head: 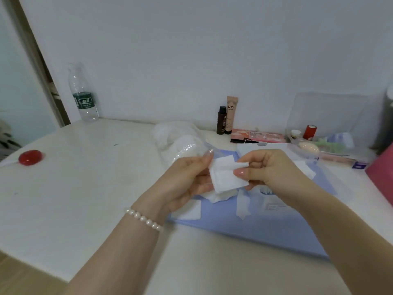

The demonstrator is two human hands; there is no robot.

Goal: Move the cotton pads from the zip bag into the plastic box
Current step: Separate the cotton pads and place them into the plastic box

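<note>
1. The left hand [189,177], with a pearl bracelet [144,219] at the wrist, cups a small stack of cotton pads [225,177] from below and behind, its grip closed round them so that they stay squared
2. The right hand [268,167] pinches the top pad's right edge between thumb and fingers, probably to peel it off or straighten the stack
3. Both hands hover above a blue sheet [265,231] spread on the desk [85,188]; a few loose pads [243,204] lie on it, likely tipped out for sorting
4. Just beyond the hands lies a crumpled clear zip bag [178,137], with more white pads seemingly inside, so the transfer looks unfinished
5. Far right stands a clear plastic box [327,133], lid up, holding small toiletries; I cannot tell whether pads are inside
6. By the wall stand a dark bottle [221,120] and a BB tube [231,113]; far left are a water bottle [83,94] and a red lid [30,157]
</note>
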